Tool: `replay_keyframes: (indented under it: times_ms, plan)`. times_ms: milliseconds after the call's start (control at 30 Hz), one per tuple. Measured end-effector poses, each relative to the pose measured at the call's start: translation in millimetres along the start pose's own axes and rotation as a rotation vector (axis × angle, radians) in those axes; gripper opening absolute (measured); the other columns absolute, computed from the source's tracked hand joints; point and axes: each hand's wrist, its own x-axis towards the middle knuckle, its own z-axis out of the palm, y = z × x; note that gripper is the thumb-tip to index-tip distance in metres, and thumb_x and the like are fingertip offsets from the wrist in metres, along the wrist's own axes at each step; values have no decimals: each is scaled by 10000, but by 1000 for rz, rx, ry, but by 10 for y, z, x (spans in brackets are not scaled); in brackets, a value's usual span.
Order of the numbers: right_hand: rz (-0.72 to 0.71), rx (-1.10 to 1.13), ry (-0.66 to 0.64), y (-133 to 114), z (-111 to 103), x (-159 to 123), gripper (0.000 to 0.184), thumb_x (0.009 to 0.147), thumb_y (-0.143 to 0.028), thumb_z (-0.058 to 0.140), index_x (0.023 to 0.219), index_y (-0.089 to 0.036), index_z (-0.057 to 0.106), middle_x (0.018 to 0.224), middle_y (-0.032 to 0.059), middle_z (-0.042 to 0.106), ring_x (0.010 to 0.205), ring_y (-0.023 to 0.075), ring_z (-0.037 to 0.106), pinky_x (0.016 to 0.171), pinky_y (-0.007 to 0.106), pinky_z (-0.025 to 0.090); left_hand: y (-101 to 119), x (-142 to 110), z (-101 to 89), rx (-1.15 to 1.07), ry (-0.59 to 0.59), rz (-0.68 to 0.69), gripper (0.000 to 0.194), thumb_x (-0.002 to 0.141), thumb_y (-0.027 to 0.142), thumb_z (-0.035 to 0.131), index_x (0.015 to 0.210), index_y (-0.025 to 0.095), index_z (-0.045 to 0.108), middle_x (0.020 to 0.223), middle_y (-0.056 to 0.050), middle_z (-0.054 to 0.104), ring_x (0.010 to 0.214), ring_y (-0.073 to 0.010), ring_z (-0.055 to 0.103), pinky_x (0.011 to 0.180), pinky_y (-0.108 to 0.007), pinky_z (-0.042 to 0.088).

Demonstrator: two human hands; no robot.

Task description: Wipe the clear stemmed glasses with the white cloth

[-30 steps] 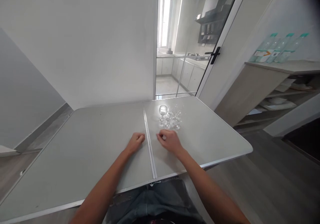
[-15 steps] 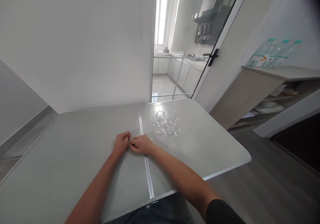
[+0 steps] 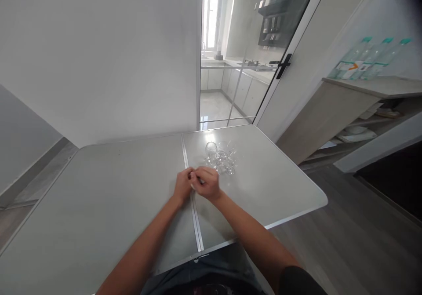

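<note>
My left hand (image 3: 183,183) and my right hand (image 3: 206,182) meet above the table's metal seam (image 3: 195,216). Both have their fingers curled in, fingertips against each other. Whatever lies between them, if anything, is hidden or too small to name. Just beyond my right hand stands a cluster of several clear stemmed glasses (image 3: 211,148), close together on the pale table (image 3: 132,189). My right hand partly covers the nearest ones.
A white wall (image 3: 132,66) and a glass door with a black handle (image 3: 283,66) rise behind the table. To the right, a wooden shelf unit (image 3: 349,97) carries several plastic bottles (image 3: 354,62) with green caps.
Both hands have moved together to the right and slightly away from me, from left of the seam to over it, nearer the glasses. The camera view has shifted a little.
</note>
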Motion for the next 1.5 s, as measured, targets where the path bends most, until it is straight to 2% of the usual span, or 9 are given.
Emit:
replay_keyframes:
  times_ms: [200,300,467,600,733,933,1200,1400,1500]
  plan:
    - [578,-264,597,382,-939,-420,415,953,-446,465,625,-201,531,582,-4,515,567,139,466,593,270,377,309,124,812,73,-56,-98,388,779,396,746,1084,215,591,789,-29,697,712,-195,636,678,-289,421]
    - [689,-239,485,756,-1057,-468,313,853,-493,609,833,-181,632,691,19,639,664,176,589,698,285,437,314,192,1025,116,-63,-131,497,775,450,771,1153,204,561,767,-33,684,740,-216,653,664,-291,411]
    - [773,-188,163,1089,-961,-423,670,693,-555,743,1219,-164,603,740,7,678,736,209,648,776,312,461,243,249,1075,116,-75,-102,358,868,416,686,1147,208,602,791,-36,689,724,-199,648,666,-289,413]
    - [785,-234,38,1165,-891,-434,780,681,-598,729,1306,-149,601,817,43,702,805,238,667,784,322,466,190,266,1076,84,-49,-80,188,934,351,596,1027,202,661,795,-49,699,699,-187,637,674,-292,425]
    - [742,-271,20,1208,-821,-403,639,749,-607,669,1235,-192,678,813,46,725,805,247,676,781,324,465,255,208,1066,88,-33,-30,136,932,243,572,1008,198,674,818,-50,710,738,-190,649,710,-288,451]
    - [738,-340,66,1270,-660,-445,363,830,-502,583,944,-219,781,817,65,764,724,245,686,699,317,456,256,-19,435,139,60,31,169,938,235,556,1063,226,670,869,-27,725,749,-160,658,742,-262,486]
    - [688,-308,116,1434,-567,-507,356,732,-453,676,943,-190,791,858,76,784,838,293,722,824,370,507,-729,-44,-1146,266,398,-164,228,933,345,562,1017,176,689,756,-34,705,653,-151,637,683,-255,482]
    - [675,-353,14,1502,-555,-515,312,749,-484,667,848,-218,796,900,78,790,883,314,729,818,391,526,-1008,-137,-1464,305,483,-263,280,924,401,548,1021,177,684,759,-41,706,653,-156,639,676,-258,471]
    - [541,-360,101,1433,-603,-529,320,814,-470,620,822,-195,784,905,102,784,909,302,728,851,384,526,-1047,-168,-1538,291,509,-285,285,920,411,546,1018,181,682,731,-32,693,657,-160,645,672,-256,467]
